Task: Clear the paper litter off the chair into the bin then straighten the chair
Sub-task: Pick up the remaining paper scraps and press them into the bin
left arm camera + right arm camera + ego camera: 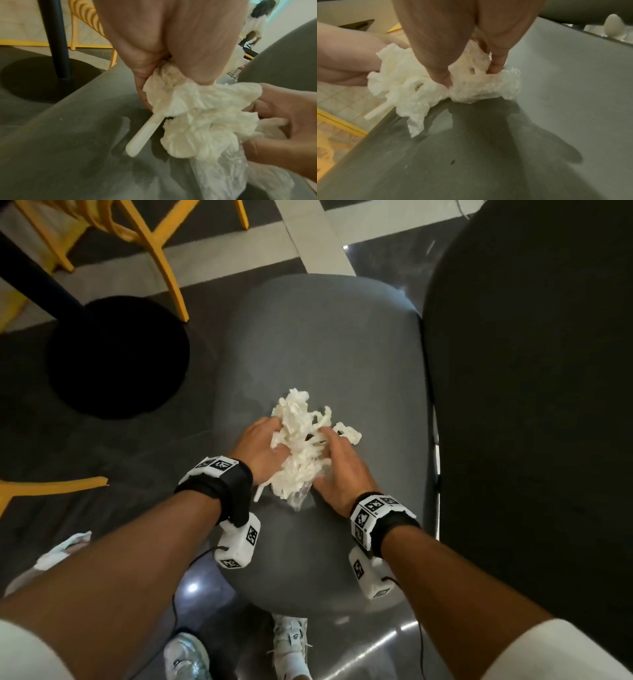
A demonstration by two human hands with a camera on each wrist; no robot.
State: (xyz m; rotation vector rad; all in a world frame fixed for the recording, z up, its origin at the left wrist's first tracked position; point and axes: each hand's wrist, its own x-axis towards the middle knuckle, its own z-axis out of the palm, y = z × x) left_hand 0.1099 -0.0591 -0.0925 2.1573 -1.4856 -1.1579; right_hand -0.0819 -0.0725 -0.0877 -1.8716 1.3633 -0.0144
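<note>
Both hands, the left hand (261, 447) and the right hand (342, 470), are squeezing the white paper litter (301, 446) together on the gray chair (329, 344) seat, so next they should lift it all and find the bin, which is not in sight.

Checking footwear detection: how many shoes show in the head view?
2. One white shoe sits at the bottom edge below the grey chair seat; a silvery shoe is left of it. Both are partly cropped.
</note>
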